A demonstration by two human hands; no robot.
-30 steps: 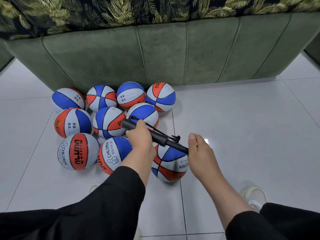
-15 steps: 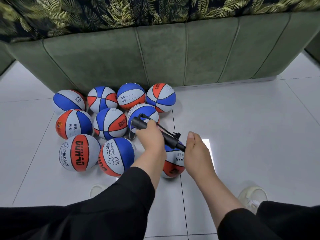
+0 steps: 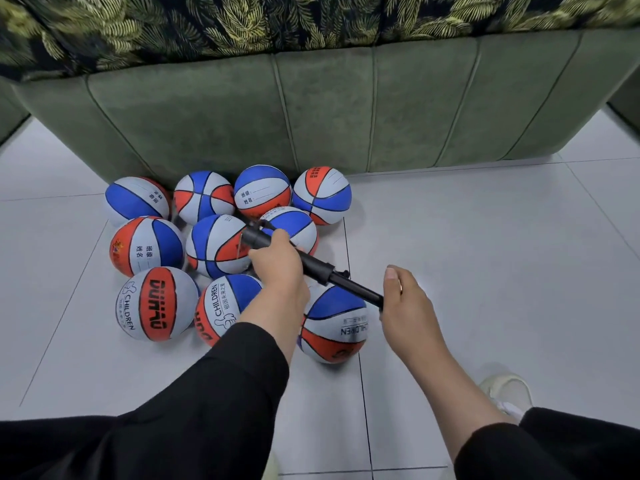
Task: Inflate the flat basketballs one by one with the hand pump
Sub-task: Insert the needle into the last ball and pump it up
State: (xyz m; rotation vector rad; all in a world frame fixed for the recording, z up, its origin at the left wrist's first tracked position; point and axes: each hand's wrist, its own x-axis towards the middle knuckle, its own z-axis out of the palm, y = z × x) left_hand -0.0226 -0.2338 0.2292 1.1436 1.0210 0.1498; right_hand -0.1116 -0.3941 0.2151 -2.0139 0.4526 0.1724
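Note:
A black hand pump [image 3: 313, 263] stretches between my hands, slanting down to the right. My left hand [image 3: 277, 263] grips its barrel. My right hand [image 3: 403, 299] is closed on the handle end, with the thin rod drawn out between the hands. Below the pump sits a red, white and blue basketball [image 3: 334, 325] marked CHILDREN. Whether the pump's hose reaches this ball is hidden. Several more basketballs of the same colours [image 3: 152, 303] lie in a cluster to the left and behind.
A green sofa [image 3: 311, 116] stands right behind the balls, with a leaf-patterned cover on top. The floor is pale tile [image 3: 485, 254]. A light shoe [image 3: 507, 393] shows under my right forearm.
My hands were close together half a second ago; now they have drawn apart and the pump rod is pulled out again. The ball below shows more.

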